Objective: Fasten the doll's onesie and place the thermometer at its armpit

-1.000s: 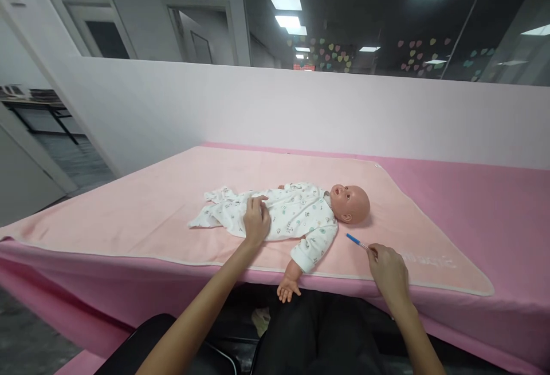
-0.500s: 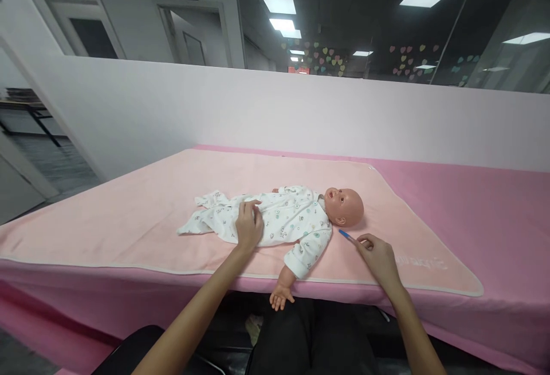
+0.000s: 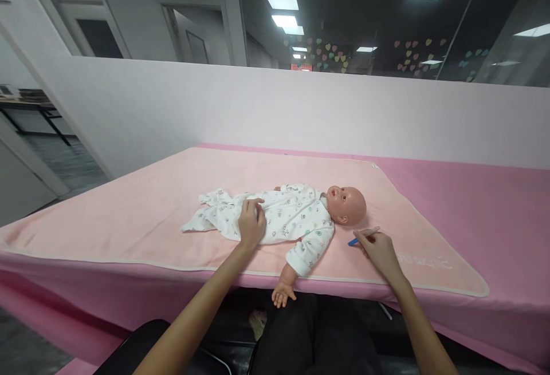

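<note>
While lying on its back at frame centre, head toward the right, with the left hand [image 3: 251,225] resting flat and open on the printed sleepsuit [image 3: 275,220]: baby doll [image 3: 301,217], steadied but not gripped. Just below and right of the doll's head [image 3: 347,204], right hand [image 3: 378,249] pinched on a thin blue-tipped thermometer [image 3: 363,236], tip pointing left, close to the neck. Risks, as judged: stick slipping from so light a pinch and rolling over the near table edge [image 3: 335,292]; doll dragged forward, since one bare arm [image 3: 284,284] already hangs past that edge. Ample open room on the pale pink blanket [image 3: 129,214] at left and behind; bare pink cover at far right; white partition [image 3: 275,111] closing off the rear.
</note>
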Demonstrator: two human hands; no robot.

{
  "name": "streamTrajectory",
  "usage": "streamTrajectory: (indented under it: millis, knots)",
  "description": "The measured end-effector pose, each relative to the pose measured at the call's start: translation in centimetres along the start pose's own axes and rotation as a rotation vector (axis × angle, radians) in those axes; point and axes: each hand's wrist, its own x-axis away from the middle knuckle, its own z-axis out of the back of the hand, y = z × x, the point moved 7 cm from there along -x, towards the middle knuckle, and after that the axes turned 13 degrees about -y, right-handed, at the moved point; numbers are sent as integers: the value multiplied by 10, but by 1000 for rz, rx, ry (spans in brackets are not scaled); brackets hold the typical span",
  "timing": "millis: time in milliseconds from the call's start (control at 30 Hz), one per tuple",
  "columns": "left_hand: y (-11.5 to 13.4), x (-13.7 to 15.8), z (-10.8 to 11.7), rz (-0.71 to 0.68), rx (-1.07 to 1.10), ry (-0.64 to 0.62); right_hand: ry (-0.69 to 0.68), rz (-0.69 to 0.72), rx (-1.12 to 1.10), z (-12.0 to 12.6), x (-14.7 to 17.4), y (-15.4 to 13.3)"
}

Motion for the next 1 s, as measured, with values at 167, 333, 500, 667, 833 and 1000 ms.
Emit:
streamTrajectory:
  millis: [167,333,500,667,833,1000]
  knots:
    - [0,0,0,-5,-11,-8,-188,37,81,-17,-13,-12]
    - [2,0,1,-9,-28,-12,-389,180,-70,35,-31,-79]
    - [0,-1,-1,-16,-35,-24,-187,445,-366,117,-34,-150]
    - [1,-1,-1,-6,-30,-27,-448,459,-185,54,-10,-153]
    - [2,-1,0,-13,-25,-31,-253,529,-300,87,-4,-159]
    - [3,0,0,-19,-33,-30,-36,331,-111,87,-5,-137]
